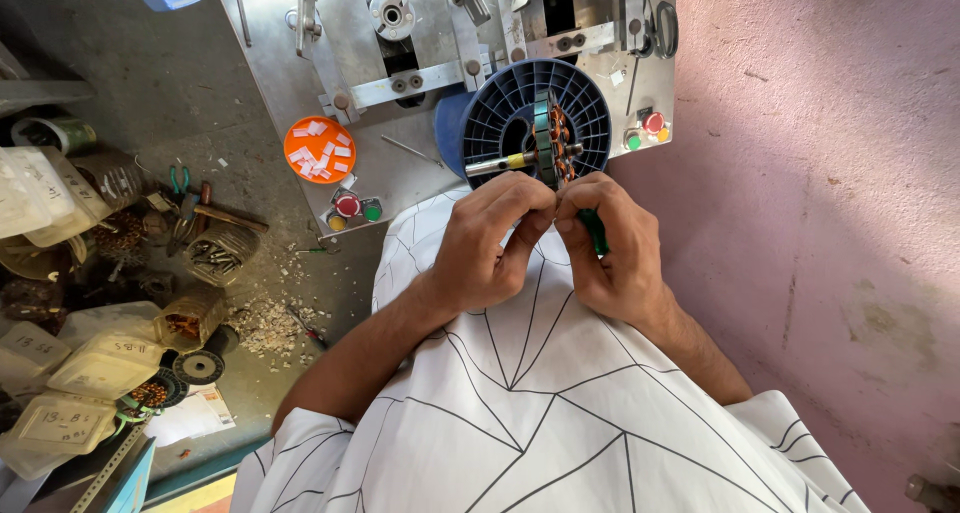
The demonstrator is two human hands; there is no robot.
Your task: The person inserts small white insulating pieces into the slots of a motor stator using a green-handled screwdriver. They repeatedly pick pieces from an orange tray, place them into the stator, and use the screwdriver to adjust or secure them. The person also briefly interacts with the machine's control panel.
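Both my hands meet over my lap, below a round motor stator (553, 138) with copper windings that sits on a metal shaft (498, 163). My left hand (490, 243) pinches the stator's lower edge with fingers and thumb. My right hand (610, 248) touches the same edge and is closed on a green-handled tool (595, 231), whose tip is hidden. Behind the stator stands a large blue plastic spool (500, 118).
A metal winding machine (420, 73) fills the top, with red and green buttons (357, 208) and an orange lid (319, 149) of white slips. At left lie plastic tubs (75, 373), pliers (180, 181) and scraps on the floor. A pink wall (820, 173) stands at right.
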